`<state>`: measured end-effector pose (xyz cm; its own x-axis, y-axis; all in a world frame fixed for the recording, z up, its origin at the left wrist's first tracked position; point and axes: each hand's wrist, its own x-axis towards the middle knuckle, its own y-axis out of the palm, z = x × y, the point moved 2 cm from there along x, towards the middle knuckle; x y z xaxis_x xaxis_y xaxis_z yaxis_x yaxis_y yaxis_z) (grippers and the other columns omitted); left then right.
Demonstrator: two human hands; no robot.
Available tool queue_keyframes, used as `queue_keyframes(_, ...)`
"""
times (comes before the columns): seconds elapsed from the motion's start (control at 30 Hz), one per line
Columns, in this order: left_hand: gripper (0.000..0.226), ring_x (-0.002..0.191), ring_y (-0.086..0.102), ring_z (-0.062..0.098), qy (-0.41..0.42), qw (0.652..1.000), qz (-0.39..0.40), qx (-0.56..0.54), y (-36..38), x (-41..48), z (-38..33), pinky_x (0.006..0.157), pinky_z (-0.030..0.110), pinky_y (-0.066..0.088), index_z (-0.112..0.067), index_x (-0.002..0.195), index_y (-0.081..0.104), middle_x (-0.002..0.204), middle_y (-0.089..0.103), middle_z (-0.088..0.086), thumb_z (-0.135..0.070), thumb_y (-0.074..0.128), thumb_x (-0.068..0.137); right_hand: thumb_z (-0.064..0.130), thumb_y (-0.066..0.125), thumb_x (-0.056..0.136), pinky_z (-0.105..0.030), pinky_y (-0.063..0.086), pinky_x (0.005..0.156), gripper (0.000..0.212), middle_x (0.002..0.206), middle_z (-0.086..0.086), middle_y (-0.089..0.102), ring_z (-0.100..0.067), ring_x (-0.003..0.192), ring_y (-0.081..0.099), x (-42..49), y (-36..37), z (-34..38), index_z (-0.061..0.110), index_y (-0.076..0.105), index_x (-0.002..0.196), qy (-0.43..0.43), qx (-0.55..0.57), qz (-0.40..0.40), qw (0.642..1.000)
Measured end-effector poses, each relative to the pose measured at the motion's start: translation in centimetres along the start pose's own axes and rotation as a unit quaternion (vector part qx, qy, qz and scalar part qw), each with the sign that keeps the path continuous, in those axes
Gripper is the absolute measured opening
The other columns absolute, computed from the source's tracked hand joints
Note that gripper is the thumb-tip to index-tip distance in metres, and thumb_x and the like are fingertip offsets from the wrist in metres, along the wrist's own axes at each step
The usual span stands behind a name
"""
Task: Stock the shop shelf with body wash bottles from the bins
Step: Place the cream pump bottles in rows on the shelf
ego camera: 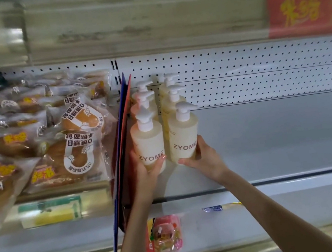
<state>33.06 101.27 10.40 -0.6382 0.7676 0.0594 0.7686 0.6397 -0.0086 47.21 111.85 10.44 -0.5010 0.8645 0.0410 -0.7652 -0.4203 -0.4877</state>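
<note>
Two bare arms rise from the bottom centre of the frame, past a pink snack packet [165,235] on the lower shelf. The left hand [145,169] curls round the base of a peach pump bottle [148,141]; the right hand [205,158] wraps the base of a pale yellow pump bottle [183,136]. Both stand upright, side by side, mid-frame over the white shelf [268,132], fronting two rows of like bottles [170,95]. Left of them leans a red-and-blue divider [121,145], then bread packets [67,144]. A pegboard panel [238,73] lies behind.
</note>
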Motion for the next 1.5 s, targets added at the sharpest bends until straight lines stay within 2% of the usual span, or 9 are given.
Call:
queue_keyframes(0.13, 0.086, 0.132, 0.037, 0.020, 0.006, 1.000, -0.007, 0.002, 0.0, -0.1, 0.2, 0.090, 0.009, 0.029, -0.002, 0.150, 0.008, 0.151, 0.034, 0.014, -0.001, 0.064, 0.086, 0.026, 0.078, 0.076, -0.002, 0.039, 0.066, 0.065, 0.104, 0.014, 0.058, -0.004, 0.092, 0.055, 0.0, 0.2, -0.4, 0.022, 0.041, 0.129, -0.001, -0.007, -0.001, 1.000)
queue_keyframes(0.27, 0.087, 0.133, 0.039, 0.022, 0.003, 1.000, -0.007, 0.002, 0.0, -0.1, 0.2, 0.100, 0.021, 0.031, -0.004, 0.151, 0.009, 0.149, 0.037, 0.012, -0.004, 0.066, 0.085, 0.032, 0.076, 0.077, -0.026, 0.044, 0.085, 0.066, 0.113, 0.011, 0.058, -0.011, 0.104, 0.056, 0.1, 0.4, -0.5, 0.023, 0.038, 0.130, -0.009, -0.028, 0.005, 1.000)
queue_keyframes(0.4, 0.088, 0.136, 0.037, 0.026, -0.001, 1.000, -0.008, 0.004, -0.1, -0.1, 0.4, 0.114, 0.040, 0.028, -0.003, 0.151, 0.008, 0.150, 0.035, 0.013, -0.005, 0.066, 0.085, 0.033, 0.075, 0.078, -0.027, 0.042, 0.085, 0.067, 0.112, 0.014, 0.056, -0.012, 0.105, 0.055, 0.2, 0.3, -0.6, 0.022, 0.037, 0.132, -0.012, -0.039, 0.002, 0.999)
queue_keyframes(0.6, 0.088, 0.136, 0.037, 0.026, 0.002, 1.000, -0.011, 0.006, -0.1, -0.2, 0.4, 0.114, 0.044, 0.028, -0.004, 0.151, 0.009, 0.150, 0.035, 0.014, -0.007, 0.067, 0.085, 0.033, 0.074, 0.079, -0.029, 0.043, 0.091, 0.068, 0.119, 0.010, 0.058, -0.011, 0.107, 0.054, 0.1, 0.5, -0.4, 0.022, 0.036, 0.134, -0.004, -0.041, 0.009, 0.999)
queue_keyframes(0.93, 0.086, 0.134, 0.040, 0.026, 0.012, 0.999, -0.029, 0.031, -0.1, -0.1, 0.5, 0.113, 0.041, 0.030, -0.001, 0.150, 0.014, 0.148, 0.039, 0.014, -0.005, 0.068, 0.084, 0.039, 0.068, 0.083, -0.033, 0.043, 0.095, 0.070, 0.130, 0.006, 0.056, -0.017, 0.117, 0.053, 0.0, 0.4, -0.2, 0.024, 0.029, 0.140, 0.017, -0.068, 0.028, 0.997)
queue_keyframes(1.2, 0.091, 0.120, 0.044, 0.015, 0.046, 0.997, -0.032, 0.048, 0.1, -0.4, -0.5, 0.083, 0.000, 0.034, -0.003, 0.148, 0.018, 0.144, 0.042, 0.012, -0.011, 0.076, 0.078, 0.038, 0.067, 0.085, -0.027, 0.039, 0.088, 0.067, 0.132, 0.005, 0.056, -0.019, 0.120, 0.052, -0.2, 0.3, 0.2, 0.023, 0.032, 0.140, 0.001, -0.089, 0.028, 0.996)
queue_keyframes(1.3, 0.103, 0.122, 0.048, 0.014, 0.035, 0.996, -0.044, 0.065, -0.1, -1.7, -1.1, 0.093, 0.009, 0.038, -0.009, 0.145, 0.025, 0.139, 0.045, 0.007, -0.048, 0.079, 0.066, 0.042, 0.069, 0.080, -0.032, 0.041, 0.098, 0.073, 0.135, 0.004, 0.054, -0.019, 0.123, 0.051, -0.6, 0.2, 0.4, 0.024, 0.032, 0.141, -0.007, -0.064, 0.030, 0.998)
queue_keyframes(1.4, 0.089, 0.136, 0.038, 0.022, 0.041, 0.983, -0.070, 0.166, -0.5, -4.2, -1.1, 0.111, 0.036, 0.032, -0.013, 0.150, 0.015, 0.150, 0.037, 0.006, -0.029, 0.071, 0.082, 0.047, 0.071, 0.078, -0.039, 0.034, 0.111, 0.090, 0.149, 0.004, 0.039, -0.014, 0.136, 0.037, -2.7, -0.5, 0.0, 0.020, 0.022, 0.149, 0.001, 0.019, 0.024, 1.000)
queue_keyframes(1.5, 0.081, 0.136, 0.038, 0.020, 0.077, 0.970, -0.123, 0.195, -0.3, -7.8, -1.0, 0.112, 0.035, 0.030, -0.010, 0.148, 0.025, 0.149, 0.039, 0.006, -0.023, 0.072, 0.083, 0.026, 0.066, 0.088, -0.024, 0.034, 0.109, 0.072, 0.146, 0.004, 0.042, -0.009, 0.131, 0.041, -7.4, -2.3, -1.2, 0.020, 0.027, 0.148, -0.017, 0.098, 0.000, 0.995)
